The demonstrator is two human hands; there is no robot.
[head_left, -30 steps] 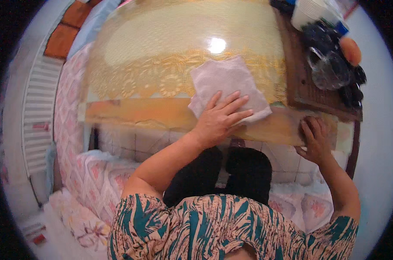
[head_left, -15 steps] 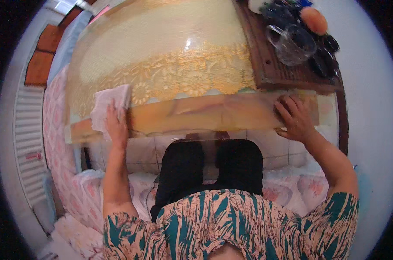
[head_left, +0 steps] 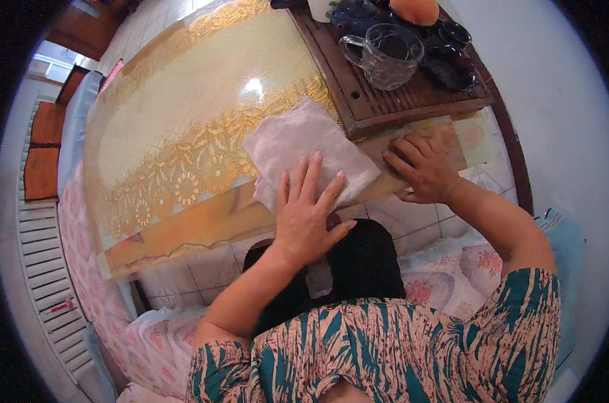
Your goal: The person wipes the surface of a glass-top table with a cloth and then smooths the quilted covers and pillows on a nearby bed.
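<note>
A folded pale pink cloth [head_left: 308, 138] lies on the tabletop beside the tray's corner, overlapping the table's near edge. My left hand [head_left: 306, 216] rests flat on the cloth's lower part, its fingers stretched and spread. Farther right, my right hand [head_left: 422, 168] is curled over the near table edge [head_left: 445, 138], with the fingers bent on top and the thumb low by the rim. What lies under those bent fingers is hidden. The table carries a shiny clear cover over a gold lace-patterned cloth [head_left: 204, 127].
A dark wooden slatted tray [head_left: 365, 111] stands at the table's right, bearing a clear glass pitcher [head_left: 388, 64], several dark glossy vessels [head_left: 449, 70] and an orange-pink round object [head_left: 415, 10]. Behind my legs is a seat with pink-patterned fabric [head_left: 445, 272]. A white wall [head_left: 540, 80] stands right.
My left hand has slid the cloth rightward along the near edge toward my right hand. The cloth looks more spread out. My right hand still sits at the edge; the view has turned.
</note>
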